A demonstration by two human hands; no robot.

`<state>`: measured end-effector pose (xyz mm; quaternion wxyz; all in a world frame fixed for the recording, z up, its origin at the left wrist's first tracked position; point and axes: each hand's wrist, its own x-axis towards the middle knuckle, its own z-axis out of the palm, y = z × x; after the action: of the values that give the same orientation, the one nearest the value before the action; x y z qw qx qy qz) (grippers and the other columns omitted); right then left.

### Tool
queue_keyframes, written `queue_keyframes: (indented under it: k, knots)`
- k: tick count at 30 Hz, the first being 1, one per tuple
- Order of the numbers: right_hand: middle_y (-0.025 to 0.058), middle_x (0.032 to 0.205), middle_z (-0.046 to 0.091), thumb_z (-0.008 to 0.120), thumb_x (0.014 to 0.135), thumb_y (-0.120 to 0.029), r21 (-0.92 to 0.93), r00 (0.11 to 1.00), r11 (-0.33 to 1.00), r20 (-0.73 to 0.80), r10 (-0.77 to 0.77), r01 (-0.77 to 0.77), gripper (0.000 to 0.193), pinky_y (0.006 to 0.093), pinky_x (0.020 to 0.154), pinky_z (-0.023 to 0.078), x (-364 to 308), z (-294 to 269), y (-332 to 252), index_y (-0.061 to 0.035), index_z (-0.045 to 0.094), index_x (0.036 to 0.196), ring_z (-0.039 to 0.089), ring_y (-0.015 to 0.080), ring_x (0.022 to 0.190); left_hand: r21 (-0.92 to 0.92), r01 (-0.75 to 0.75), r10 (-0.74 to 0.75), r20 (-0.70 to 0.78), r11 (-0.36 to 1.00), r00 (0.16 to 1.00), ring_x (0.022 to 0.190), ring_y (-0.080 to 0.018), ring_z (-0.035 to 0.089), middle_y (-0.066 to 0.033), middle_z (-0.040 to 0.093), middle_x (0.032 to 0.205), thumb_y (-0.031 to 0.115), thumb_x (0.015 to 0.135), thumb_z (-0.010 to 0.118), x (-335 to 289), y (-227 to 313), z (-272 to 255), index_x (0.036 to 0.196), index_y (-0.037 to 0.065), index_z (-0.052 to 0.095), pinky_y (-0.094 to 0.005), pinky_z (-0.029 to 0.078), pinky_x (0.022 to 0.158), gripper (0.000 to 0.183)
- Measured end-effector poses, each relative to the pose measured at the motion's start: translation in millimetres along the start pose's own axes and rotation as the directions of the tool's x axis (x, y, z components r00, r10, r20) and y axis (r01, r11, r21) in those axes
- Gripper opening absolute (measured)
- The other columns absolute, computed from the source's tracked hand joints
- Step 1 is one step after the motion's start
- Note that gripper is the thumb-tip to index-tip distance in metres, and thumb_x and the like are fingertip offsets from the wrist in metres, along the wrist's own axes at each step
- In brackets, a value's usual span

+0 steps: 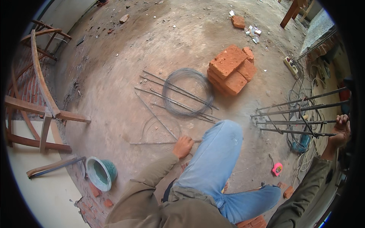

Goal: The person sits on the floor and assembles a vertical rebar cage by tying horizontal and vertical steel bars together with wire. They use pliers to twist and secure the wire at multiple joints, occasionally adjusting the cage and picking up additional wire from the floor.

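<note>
My left hand (183, 147) is low over the floor beside my bent knee, its fingers closed on a steel rod (154, 143) that lies crosswise. A thinner straight rod (156, 114) slants down to the same hand. Far to the right, my right hand (342, 129) is closed around a bar at the end of a rebar cage (300, 111), made of long bars tied with stirrups. Ahead of my knee, a coil of thin wire (164, 91) rests on several loose steel rods (152, 79).
Stacked red bricks (228, 60) stand beyond the coil. A pink tape measure (277, 169) lies right of my leg, near tangled cables (294, 97) and a power strip (291, 67). At left are a bucket (102, 173), a bow saw (57, 167) and wooden furniture frames (42, 76).
</note>
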<state>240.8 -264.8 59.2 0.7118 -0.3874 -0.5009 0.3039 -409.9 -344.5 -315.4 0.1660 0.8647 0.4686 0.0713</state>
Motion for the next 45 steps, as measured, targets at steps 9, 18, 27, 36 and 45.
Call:
queue_keyframes:
  k: [9, 18, 27, 36, 45]
  knots:
    - [0.0046, 0.087, 0.035, 0.046, 0.097, -0.017, 0.038, 1.000, 0.999, -0.004, -0.002, 0.002, 0.016, 0.0340, 0.079, 0.034, 7, -20, 2, -0.0015, 0.048, 0.102, 0.037, 0.0172, 0.080, 0.459, -0.332, 0.370, 0.009, 0.824, 0.929, 0.145, -0.0234, 0.028, -0.0116, 0.039, 0.153, 0.027, 0.093, 0.050, -20, 9, 38, 0.114, 0.010, 0.065, -0.0541, 0.019, 0.110, 0.031]
    - [0.0056, 0.088, 0.041, 0.045, 0.099, -0.014, 0.019, 0.996, 0.996, -0.017, -0.082, 0.082, 0.035, 0.0339, 0.078, 0.037, 2, -9, 1, 0.0057, 0.049, 0.127, 0.041, 0.0171, 0.079, -0.170, -0.088, 0.095, 0.030, 0.981, 0.995, 0.134, -0.0280, 0.042, -0.0164, 0.046, 0.145, 0.016, 0.091, 0.051, 41, 12, 25, 0.120, 0.004, 0.059, -0.0481, 0.031, 0.109, 0.033]
    - [0.0058, 0.088, 0.041, 0.044, 0.099, -0.014, -0.031, 0.994, 0.996, -0.066, -0.089, 0.087, 0.036, 0.0337, 0.078, 0.038, -2, 7, -2, 0.0062, 0.049, 0.127, 0.041, 0.0167, 0.080, 0.210, 0.331, -0.333, -0.023, 0.920, 0.943, 0.112, -0.0293, 0.056, -0.0192, 0.062, 0.118, 0.012, 0.091, 0.051, 164, -24, 18, 0.116, -0.002, 0.060, -0.0377, 0.042, 0.092, 0.030]
    - [0.0059, 0.088, 0.041, 0.043, 0.100, -0.014, -0.063, 0.983, 0.992, -0.137, -0.119, 0.111, 0.036, 0.0330, 0.077, 0.038, -6, 21, 1, 0.0067, 0.049, 0.128, 0.040, 0.0159, 0.079, -0.009, 0.262, -0.258, 0.137, 0.965, 0.956, 0.100, -0.0362, 0.061, -0.0201, 0.064, 0.105, 0.020, 0.086, 0.055, 164, -50, -3, 0.099, 0.001, 0.066, -0.0492, 0.048, 0.087, 0.026]
    - [0.0060, 0.091, 0.042, 0.042, 0.099, -0.017, -0.045, 0.994, 0.996, -0.084, -0.077, 0.073, 0.016, 0.0335, 0.079, 0.036, -7, 22, 1, -0.0023, 0.048, 0.099, 0.040, 0.0158, 0.081, 0.189, 0.223, -0.230, 0.016, 0.956, 0.973, 0.072, -0.0376, 0.066, -0.0167, 0.066, 0.072, 0.017, 0.083, 0.055, 71, -103, -122, 0.084, 0.004, 0.059, -0.0492, 0.051, 0.065, 0.013]
